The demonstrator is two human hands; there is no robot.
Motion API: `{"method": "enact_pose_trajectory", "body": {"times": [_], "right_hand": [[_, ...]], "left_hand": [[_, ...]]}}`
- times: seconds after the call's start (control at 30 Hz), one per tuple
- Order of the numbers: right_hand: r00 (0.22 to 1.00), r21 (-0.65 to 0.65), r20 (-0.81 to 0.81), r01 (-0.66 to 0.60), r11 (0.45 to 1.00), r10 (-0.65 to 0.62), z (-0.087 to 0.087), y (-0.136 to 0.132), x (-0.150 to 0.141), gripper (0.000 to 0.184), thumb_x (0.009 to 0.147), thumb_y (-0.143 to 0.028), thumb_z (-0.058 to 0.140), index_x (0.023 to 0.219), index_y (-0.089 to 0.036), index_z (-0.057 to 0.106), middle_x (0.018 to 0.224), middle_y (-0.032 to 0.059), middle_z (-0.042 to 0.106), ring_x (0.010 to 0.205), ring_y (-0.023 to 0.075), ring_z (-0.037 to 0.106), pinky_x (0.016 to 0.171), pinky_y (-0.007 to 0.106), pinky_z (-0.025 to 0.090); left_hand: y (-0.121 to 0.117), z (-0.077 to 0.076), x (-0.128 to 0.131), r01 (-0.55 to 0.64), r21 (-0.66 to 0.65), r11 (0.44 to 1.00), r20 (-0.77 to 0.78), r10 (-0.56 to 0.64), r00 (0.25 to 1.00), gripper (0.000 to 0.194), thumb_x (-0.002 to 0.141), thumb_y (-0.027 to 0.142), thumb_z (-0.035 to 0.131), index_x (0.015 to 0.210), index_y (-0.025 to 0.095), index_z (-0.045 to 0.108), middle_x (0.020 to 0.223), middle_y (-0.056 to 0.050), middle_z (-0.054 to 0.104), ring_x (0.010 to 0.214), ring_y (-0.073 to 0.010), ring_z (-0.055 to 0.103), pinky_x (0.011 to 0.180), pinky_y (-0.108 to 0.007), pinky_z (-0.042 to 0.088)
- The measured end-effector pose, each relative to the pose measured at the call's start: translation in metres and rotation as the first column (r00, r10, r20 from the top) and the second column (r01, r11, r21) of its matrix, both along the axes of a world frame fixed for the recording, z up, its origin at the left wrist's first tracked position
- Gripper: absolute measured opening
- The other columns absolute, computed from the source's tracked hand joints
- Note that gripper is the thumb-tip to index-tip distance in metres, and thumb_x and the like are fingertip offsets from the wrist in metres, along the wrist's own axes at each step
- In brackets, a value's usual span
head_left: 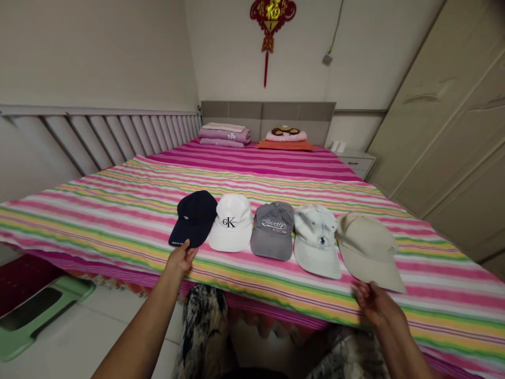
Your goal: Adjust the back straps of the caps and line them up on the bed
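Observation:
Five baseball caps lie in a row across a striped bedspread point(98, 223). My left hand point(180, 259) touches the brim of the navy cap point(196, 217) at the left end, its fingers apart. To the right come a white cap with a black CK logo point(232, 223), a grey cap with "Always" lettering point(273, 230) and a pale washed cap with a navy emblem point(315, 239). At the right end, my right hand point(374, 304) pinches the lower brim edge of a beige cap point(369, 250), which sits tilted.
Patterned trousers point(203, 331) show below the bed's near edge. Folded bedding point(224, 135) and a pillow point(286, 138) lie by the headboard point(268, 113). A slatted rail point(102, 139) runs along the left, wardrobe doors point(442, 131) stand right, and a green stool point(43, 321) sits on the floor.

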State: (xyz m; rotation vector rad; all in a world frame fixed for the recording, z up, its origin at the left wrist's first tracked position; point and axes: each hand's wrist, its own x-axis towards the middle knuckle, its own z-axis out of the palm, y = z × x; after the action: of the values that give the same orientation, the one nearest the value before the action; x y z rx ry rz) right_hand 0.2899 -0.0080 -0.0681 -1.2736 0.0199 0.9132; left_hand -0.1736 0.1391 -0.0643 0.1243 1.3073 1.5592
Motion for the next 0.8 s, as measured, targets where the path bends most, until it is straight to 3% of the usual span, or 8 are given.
{"method": "enact_pose_trajectory", "body": {"times": [0.23,0.43,0.57,0.67,0.73,0.8], "right_hand": [[0.995,-0.024,0.08,0.065,0.998,-0.063,-0.002,-0.002,0.008,0.018,0.076,-0.001,0.042,0.065,-0.014,0.047,0.042,-0.0014,0.057,0.032,0.0082,0.052,0.031,0.014,0.042],[0.998,-0.021,0.035,0.054,0.998,-0.053,0.003,-0.004,-0.004,0.021,0.079,-0.003,0.039,0.064,-0.016,0.045,0.04,-0.0036,0.055,0.032,0.0063,0.052,0.034,0.011,0.045],[0.991,-0.014,-0.071,-0.117,0.993,0.115,0.007,-0.007,-0.028,0.016,0.08,-0.007,0.045,0.067,-0.014,0.052,0.047,0.0007,0.06,0.036,0.0074,0.054,0.035,0.013,0.047],[0.926,0.021,-0.202,-0.32,0.947,0.318,0.007,-0.005,-0.045,0.006,0.078,-0.011,0.055,0.072,-0.012,0.054,0.051,0.0009,0.062,0.035,0.0069,0.053,0.033,0.013,0.047],[0.87,0.07,-0.286,-0.4,0.914,0.403,0.005,0.0,-0.052,0.008,0.076,-0.011,0.059,0.071,-0.013,0.052,0.05,-0.0017,0.06,0.033,0.0058,0.051,0.032,0.012,0.045],[0.853,0.106,-0.319,-0.401,0.91,0.413,0.003,0.006,-0.056,0.012,0.076,-0.011,0.059,0.069,-0.014,0.05,0.049,-0.004,0.057,0.032,0.0048,0.05,0.032,0.011,0.044]], "left_hand": [[-0.001,0.001,0.003,0.023,0.02,1.0,-0.032,-0.022,0.999,0.012,0.076,0.005,0.053,0.069,0.013,0.049,0.058,0.003,0.051,0.049,-0.0058,0.053,0.054,-0.021,0.054],[0.0,0.003,0.004,0.019,0.035,0.999,-0.037,-0.017,0.999,0.014,0.075,0.003,0.054,0.067,0.014,0.049,0.056,0.003,0.051,0.048,-0.0064,0.054,0.054,-0.021,0.053],[-0.012,0.002,0.016,-0.037,0.053,0.998,-0.033,0.038,0.999,0.017,0.075,0.005,0.054,0.064,0.015,0.047,0.056,0.005,0.05,0.049,-0.0047,0.053,0.057,-0.018,0.051],[-0.03,-0.002,0.038,-0.067,0.044,0.997,-0.02,0.068,0.997,0.017,0.075,0.004,0.054,0.065,0.016,0.046,0.055,0.006,0.049,0.047,-0.0022,0.05,0.057,-0.014,0.049],[-0.04,-0.005,0.055,-0.013,0.03,0.999,0.013,0.013,1.0,0.015,0.075,0.004,0.053,0.066,0.015,0.048,0.057,0.004,0.052,0.049,-0.0044,0.053,0.058,-0.017,0.05],[-0.043,-0.005,0.069,0.076,0.032,0.997,0.05,-0.078,0.996,0.009,0.076,0.007,0.053,0.069,0.013,0.052,0.062,-0.002,0.057,0.055,-0.0093,0.059,0.059,-0.023,0.052]]}}
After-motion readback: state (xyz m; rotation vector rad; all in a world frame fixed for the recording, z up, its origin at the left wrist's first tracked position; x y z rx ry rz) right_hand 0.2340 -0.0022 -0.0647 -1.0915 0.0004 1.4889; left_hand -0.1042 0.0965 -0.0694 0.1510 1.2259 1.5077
